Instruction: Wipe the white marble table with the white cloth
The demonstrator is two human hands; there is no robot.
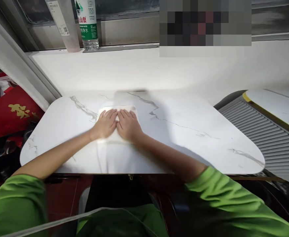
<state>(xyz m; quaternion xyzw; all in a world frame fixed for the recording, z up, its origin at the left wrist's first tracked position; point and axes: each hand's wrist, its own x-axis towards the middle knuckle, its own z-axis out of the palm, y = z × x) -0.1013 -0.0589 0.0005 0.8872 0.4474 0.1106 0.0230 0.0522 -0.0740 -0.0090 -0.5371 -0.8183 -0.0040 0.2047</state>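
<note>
A pale, nearly square cloth or tissue (114,137) lies flat on the white marble-patterned table (188,138), a little left of its middle. Both of my hands rest on it side by side. My left hand (105,124) lies palm down with its fingers stretched toward the far edge. Close beside it, my right hand (129,124) is flat too, fingers extended, and the two hands touch or nearly touch at the thumbs. I cannot tell whether the sheet is cloth or paper. Its middle is hidden beneath the hands.
On the ledge behind stand a frosted plastic bottle (69,36) and a green-labelled water bottle (89,29). A red bag (15,112) with gold print is at the left. A grey ribbed surface (265,131) and another marble-patterned top (280,102) are at the right.
</note>
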